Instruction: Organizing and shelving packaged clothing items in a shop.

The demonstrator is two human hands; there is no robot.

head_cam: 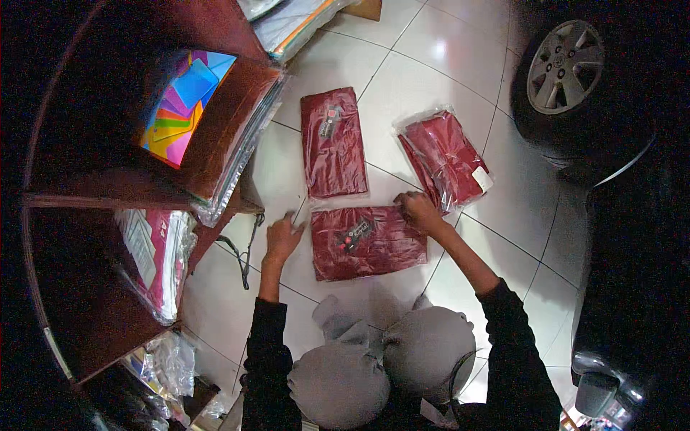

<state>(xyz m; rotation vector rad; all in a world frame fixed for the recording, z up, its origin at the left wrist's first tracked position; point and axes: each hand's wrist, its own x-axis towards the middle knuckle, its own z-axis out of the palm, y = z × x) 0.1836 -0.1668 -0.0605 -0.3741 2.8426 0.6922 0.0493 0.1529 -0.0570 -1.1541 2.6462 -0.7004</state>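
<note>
A flat dark-red fabric package in clear plastic (372,264) lies crosswise on the tiled floor before my knees, bearing a dark label. Over its upper right corner, my right hand (420,213) has its fingers curled; whether they pinch the plastic is hidden. Just left of that package, my left hand (283,237) is held with nothing in it, thumb and fingers apart. Beyond lies another labelled dark-red package (334,161), set lengthwise. To the right, a third dark-red fabric bundle in loose clear plastic (453,161) lies tilted, with a white tag at its lower right.
At left, wooden shelving (108,188) holds plastic-wrapped packets (161,269) and a stack with a colourful printed cover (186,110). A dark cord (245,258) hangs at the shelf edge. A car wheel (563,67) and dark car body (636,269) bound the right.
</note>
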